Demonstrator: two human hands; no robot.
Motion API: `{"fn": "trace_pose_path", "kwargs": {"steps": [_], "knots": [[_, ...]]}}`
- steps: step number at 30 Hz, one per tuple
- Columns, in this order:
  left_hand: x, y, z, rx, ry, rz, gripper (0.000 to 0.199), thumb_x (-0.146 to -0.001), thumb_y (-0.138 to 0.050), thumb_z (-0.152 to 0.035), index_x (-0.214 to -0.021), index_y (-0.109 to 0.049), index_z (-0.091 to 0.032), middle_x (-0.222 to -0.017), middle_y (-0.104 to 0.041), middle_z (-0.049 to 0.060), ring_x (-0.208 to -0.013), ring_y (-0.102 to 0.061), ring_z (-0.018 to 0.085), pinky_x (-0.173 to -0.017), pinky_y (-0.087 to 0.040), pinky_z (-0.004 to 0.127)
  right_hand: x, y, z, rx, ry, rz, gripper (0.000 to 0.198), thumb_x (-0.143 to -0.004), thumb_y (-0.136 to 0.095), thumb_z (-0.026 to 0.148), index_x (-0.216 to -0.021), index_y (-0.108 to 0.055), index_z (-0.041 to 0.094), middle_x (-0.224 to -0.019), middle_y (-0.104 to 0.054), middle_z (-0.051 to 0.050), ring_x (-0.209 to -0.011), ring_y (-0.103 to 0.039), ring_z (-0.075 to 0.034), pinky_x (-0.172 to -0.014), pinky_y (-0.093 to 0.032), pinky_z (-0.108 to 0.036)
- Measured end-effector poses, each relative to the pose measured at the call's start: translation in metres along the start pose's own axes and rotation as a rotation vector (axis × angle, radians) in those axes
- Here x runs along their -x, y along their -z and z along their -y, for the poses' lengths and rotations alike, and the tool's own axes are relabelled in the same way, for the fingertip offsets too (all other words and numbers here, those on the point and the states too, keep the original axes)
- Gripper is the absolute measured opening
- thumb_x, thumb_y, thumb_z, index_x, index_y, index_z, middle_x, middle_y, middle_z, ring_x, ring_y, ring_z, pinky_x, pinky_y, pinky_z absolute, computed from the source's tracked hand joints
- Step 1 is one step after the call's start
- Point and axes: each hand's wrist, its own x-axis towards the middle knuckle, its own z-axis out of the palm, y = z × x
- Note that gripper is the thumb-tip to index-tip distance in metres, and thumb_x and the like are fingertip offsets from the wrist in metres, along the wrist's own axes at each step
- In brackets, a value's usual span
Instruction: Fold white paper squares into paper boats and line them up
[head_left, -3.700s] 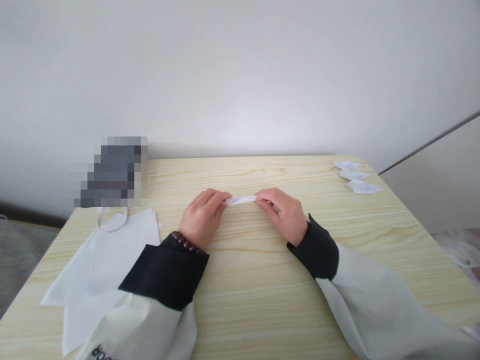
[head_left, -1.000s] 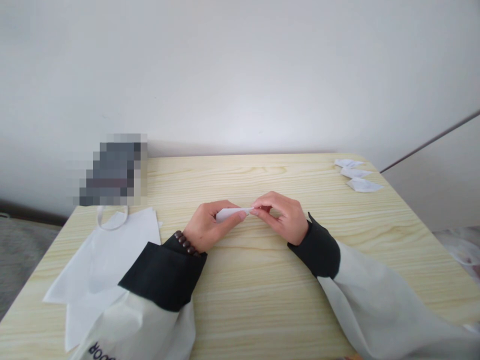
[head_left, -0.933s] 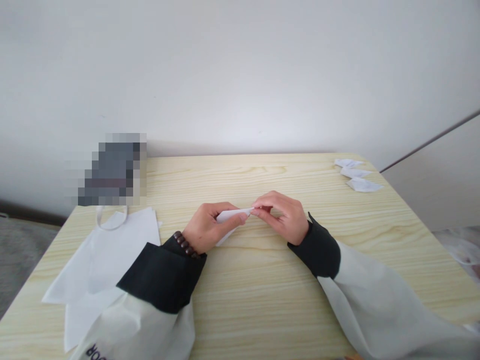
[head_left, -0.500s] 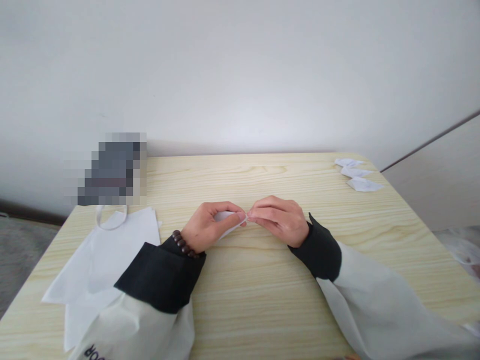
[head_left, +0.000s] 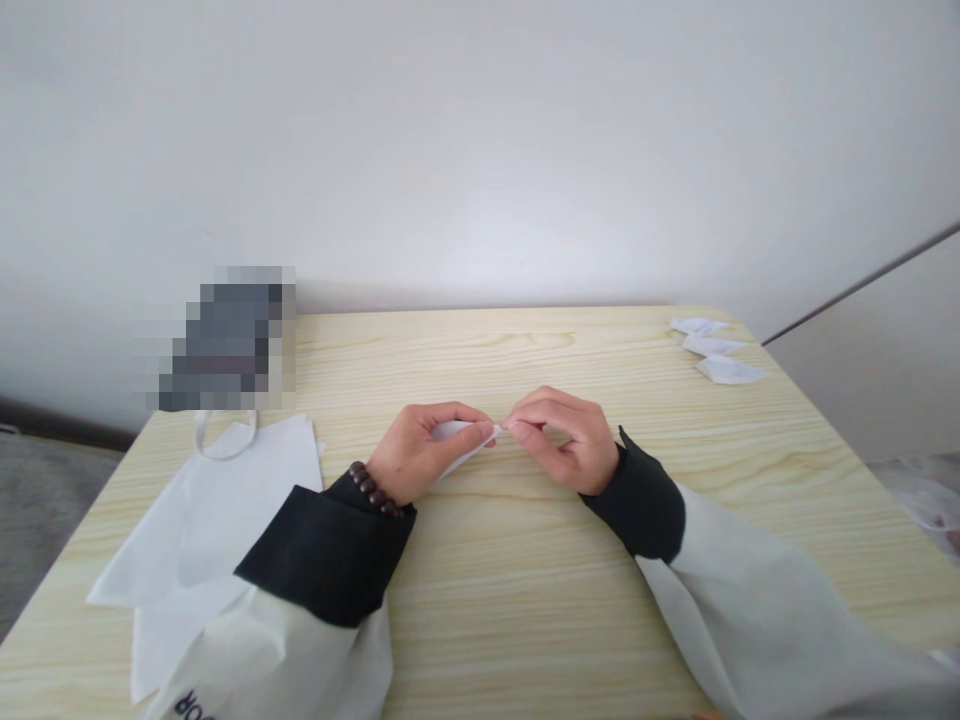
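A small folded piece of white paper (head_left: 459, 458) is held above the middle of the table. My left hand (head_left: 417, 448) is closed on it, thumb on the near side and fingers behind, with much of the paper hidden in the palm. At the paper's pointed right end, my right hand (head_left: 564, 436) pinches the tip between thumb and fingertips. The two hands' fingertips almost meet there. A dark bead bracelet (head_left: 373, 490) circles my left wrist.
Loose white paper sheets (head_left: 240, 510) overlap on the table's left side. Behind them stands a pixelated dark object (head_left: 225, 340) with a white loop (head_left: 225, 455) below. Three folded white paper pieces (head_left: 731, 371) lie at the far right corner. A wall (head_left: 480, 150) rises behind the wooden table (head_left: 525, 620).
My right hand's thumb has come into view and its grip has shifted slightly right at the paper's tip, opening a gap between thumb and fingers. My left hand keeps its hold.
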Motion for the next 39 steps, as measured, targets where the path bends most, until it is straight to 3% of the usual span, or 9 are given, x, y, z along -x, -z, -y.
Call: {"fn": "trace_pose_path", "kwargs": {"steps": [3,6,14,25,39], "knots": [[0.0002,-0.0029,-0.0002,-0.032,-0.023,-0.053,0.027,-0.073,-0.062,-0.040,-0.074,-0.070,-0.014,-0.071,-0.069,0.003,-0.060,-0.056,0.013,-0.055,-0.042,0.021,-0.0008,0.0009,0.0015,-0.068,-0.231,0.031,0.015,-0.086,-0.049,0.023,-0.080,-0.060,0.016,-0.070,-0.061,-0.002,-0.057,-0.054,-0.009,-0.055,-0.046,-0.022],[0.0009,-0.0064,0.0006,-0.067,-0.039,-0.074,0.026,-0.073,-0.062,-0.039,-0.074,-0.071,-0.015,-0.070,-0.069,0.002,-0.059,-0.056,0.012,-0.054,-0.042,0.021,-0.0011,0.0018,0.0014,-0.094,-0.332,0.119,0.020,-0.087,-0.048,0.026,-0.076,-0.060,0.015,-0.063,-0.059,-0.001,-0.053,-0.051,-0.008,-0.051,-0.042,-0.020],[0.0013,-0.0096,0.0036,-0.118,-0.081,-0.089,0.025,-0.074,-0.061,-0.038,-0.074,-0.071,-0.016,-0.066,-0.067,0.001,-0.057,-0.055,0.011,-0.052,-0.041,0.020,-0.0015,-0.0002,0.0016,-0.026,-0.269,0.185,0.019,-0.084,-0.051,0.024,-0.070,-0.060,0.015,-0.058,-0.057,0.001,-0.046,-0.042,-0.006,-0.043,-0.033,-0.017],[0.0003,-0.0087,0.0007,-0.138,-0.006,-0.066,0.022,-0.072,-0.062,-0.035,-0.071,-0.069,-0.015,-0.066,-0.067,0.000,-0.058,-0.055,0.011,-0.055,-0.042,0.020,0.0033,-0.0053,-0.0016,0.085,-0.084,0.157,0.011,-0.082,-0.052,0.019,-0.072,-0.058,0.017,-0.061,-0.055,0.002,-0.052,-0.046,-0.006,-0.051,-0.037,-0.017],[0.0007,-0.0099,0.0008,-0.144,0.004,-0.087,0.023,-0.072,-0.060,-0.035,-0.069,-0.067,-0.014,-0.061,-0.062,-0.002,-0.053,-0.050,0.009,-0.051,-0.040,0.019,0.0026,-0.0049,-0.0031,0.042,-0.128,0.221,0.009,-0.082,-0.049,0.015,-0.078,-0.057,0.017,-0.066,-0.056,0.001,-0.053,-0.046,-0.006,-0.051,-0.037,-0.018]]}}
